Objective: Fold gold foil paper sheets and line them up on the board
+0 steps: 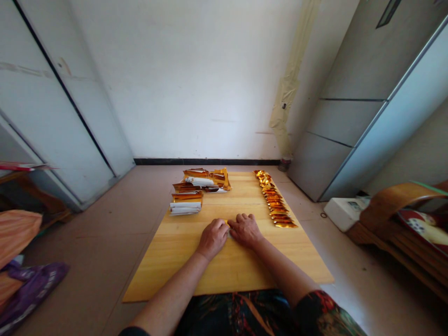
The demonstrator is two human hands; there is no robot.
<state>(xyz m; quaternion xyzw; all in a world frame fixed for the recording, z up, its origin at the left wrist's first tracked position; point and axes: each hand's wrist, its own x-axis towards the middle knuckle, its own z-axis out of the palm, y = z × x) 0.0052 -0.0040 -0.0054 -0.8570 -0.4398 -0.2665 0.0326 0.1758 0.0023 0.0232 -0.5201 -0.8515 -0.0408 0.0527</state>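
My left hand (213, 237) and my right hand (246, 229) rest close together on a low wooden board (231, 266). Both are curled, fingers pressed down over a small gold paper piece (228, 224) that shows only as a sliver between them. A row of several folded gold paper pieces (276, 205) runs along the board's right side, from the far edge toward my right hand. At the far left of the board lie stacks of gold and white paper sheets (196, 189).
The board lies on a tiled floor. A grey cabinet (350, 116) stands at the right, a wooden chair (402, 214) and a white box (345, 211) beside it. Cloth and a purple bag (31, 289) lie at the left. A white wall is ahead.
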